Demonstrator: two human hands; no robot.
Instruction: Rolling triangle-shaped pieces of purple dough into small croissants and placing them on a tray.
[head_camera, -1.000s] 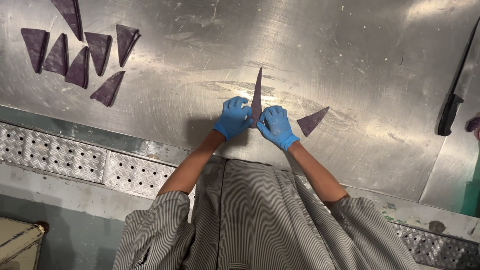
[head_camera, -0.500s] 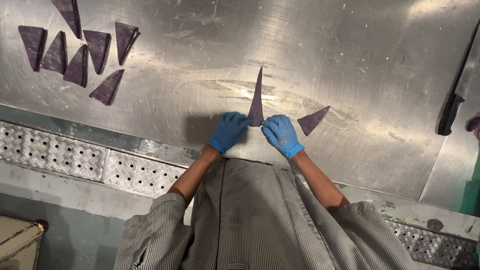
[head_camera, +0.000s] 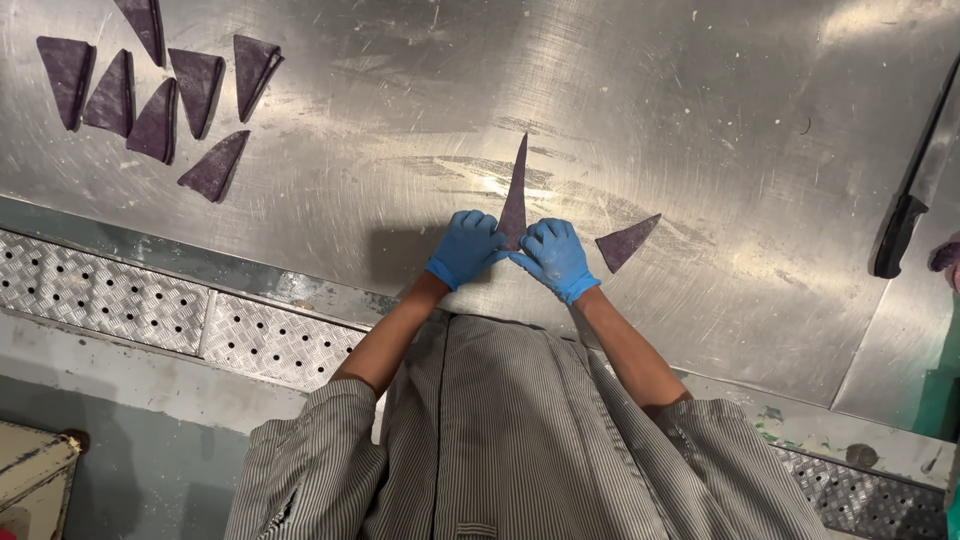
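Both your hands, in blue gloves, sit at the wide base of a long purple dough triangle (head_camera: 515, 195). Your left hand (head_camera: 465, 248) and right hand (head_camera: 553, 257) have their fingers curled down, pinching that base edge. It looks barely begun: the narrow tip lies flat on the steel tabletop (head_camera: 700, 130). Six shaped pieces (head_camera: 160, 95) lie far left; one small triangle (head_camera: 625, 243) waits just right.

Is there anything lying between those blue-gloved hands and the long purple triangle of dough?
Nothing visible. The left hand and right hand already rest on the wide end of the long purple triangle. The smaller triangle lies off to the right, apart from them.
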